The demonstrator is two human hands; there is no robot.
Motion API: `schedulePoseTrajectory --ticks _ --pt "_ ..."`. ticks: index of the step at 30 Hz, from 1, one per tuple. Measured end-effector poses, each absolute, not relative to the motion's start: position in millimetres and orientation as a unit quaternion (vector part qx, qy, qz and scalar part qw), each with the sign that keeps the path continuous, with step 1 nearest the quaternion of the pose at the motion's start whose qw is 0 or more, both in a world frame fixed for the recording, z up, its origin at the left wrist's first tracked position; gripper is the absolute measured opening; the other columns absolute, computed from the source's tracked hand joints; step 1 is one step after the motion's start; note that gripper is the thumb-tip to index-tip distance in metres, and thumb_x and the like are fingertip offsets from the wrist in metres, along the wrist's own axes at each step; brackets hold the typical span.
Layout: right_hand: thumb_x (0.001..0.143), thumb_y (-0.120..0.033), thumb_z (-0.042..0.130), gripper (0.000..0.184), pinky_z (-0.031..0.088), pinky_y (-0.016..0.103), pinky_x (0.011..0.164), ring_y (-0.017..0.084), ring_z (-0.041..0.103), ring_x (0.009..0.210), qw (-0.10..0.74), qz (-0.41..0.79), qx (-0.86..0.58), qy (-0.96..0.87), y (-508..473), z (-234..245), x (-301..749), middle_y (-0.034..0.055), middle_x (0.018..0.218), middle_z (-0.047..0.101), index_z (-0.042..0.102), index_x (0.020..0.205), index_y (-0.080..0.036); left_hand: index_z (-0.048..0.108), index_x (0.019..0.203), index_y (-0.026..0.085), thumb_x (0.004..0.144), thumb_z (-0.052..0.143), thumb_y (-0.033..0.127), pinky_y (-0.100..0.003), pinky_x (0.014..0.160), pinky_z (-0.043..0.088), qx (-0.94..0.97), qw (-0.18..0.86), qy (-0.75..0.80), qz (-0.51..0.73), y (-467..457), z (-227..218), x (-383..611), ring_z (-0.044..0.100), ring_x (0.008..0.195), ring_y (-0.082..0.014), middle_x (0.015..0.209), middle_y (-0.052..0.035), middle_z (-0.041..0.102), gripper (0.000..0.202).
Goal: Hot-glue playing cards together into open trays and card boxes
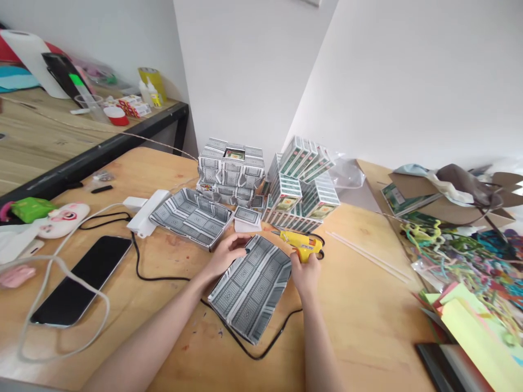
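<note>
My left hand [229,255] is closed on the upper left edge of a shallow tray [252,286] made of grey patterned playing cards, with its thumb over the rim. The tray is tilted on the table in front of me. My right hand [306,275] is closed around the handle end of a yellow glue gun [300,239], beside the tray's upper right corner. The gun's nozzle points left, past the tray's far edge. A second card tray [192,218] lies behind my left hand. Beyond it stands a box-shaped card structure [231,171].
Stacked card packs [286,193] stand behind the glue gun, with loose playing cards [248,215] nearby. Clear glue sticks [368,256] lie right. A phone [84,280], a white power strip [147,212] and cables are left. Colourful pipe cleaners [461,261] and paper sheets [478,326] crowd the right.
</note>
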State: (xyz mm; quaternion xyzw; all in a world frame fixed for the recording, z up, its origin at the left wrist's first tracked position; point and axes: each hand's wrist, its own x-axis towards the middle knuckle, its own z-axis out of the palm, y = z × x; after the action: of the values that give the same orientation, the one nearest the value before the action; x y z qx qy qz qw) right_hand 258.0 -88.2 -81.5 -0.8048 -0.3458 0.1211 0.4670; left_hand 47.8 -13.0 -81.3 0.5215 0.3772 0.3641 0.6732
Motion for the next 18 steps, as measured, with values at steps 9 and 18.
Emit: schedulePoseTrajectory --ticks 9,18 --pt "0.066 -0.038 0.060 0.025 0.046 0.034 0.072 0.025 0.063 0.079 0.552 0.205 -0.747 -0.310 -85 -83 262 0.0072 0.078 0.070 0.066 0.074 -0.016 0.060 0.096 0.017 0.062 0.059 0.014 -0.041 0.095 0.040 0.522 0.675 0.372 0.366 -11 -84 47 0.058 0.107 -0.0250 0.107 -0.0059 0.066 0.034" --pt "0.062 -0.042 0.067 0.029 0.051 0.036 0.066 0.019 0.062 0.069 0.609 0.416 -0.594 -0.321 -86 -83 270 0.0063 0.077 0.066 0.065 0.076 -0.017 0.060 0.097 0.017 0.062 0.056 0.013 -0.043 0.095 0.040 0.548 0.687 0.353 0.322 -8 -79 41 0.057 0.109 -0.0261 0.111 -0.0066 0.066 0.036"
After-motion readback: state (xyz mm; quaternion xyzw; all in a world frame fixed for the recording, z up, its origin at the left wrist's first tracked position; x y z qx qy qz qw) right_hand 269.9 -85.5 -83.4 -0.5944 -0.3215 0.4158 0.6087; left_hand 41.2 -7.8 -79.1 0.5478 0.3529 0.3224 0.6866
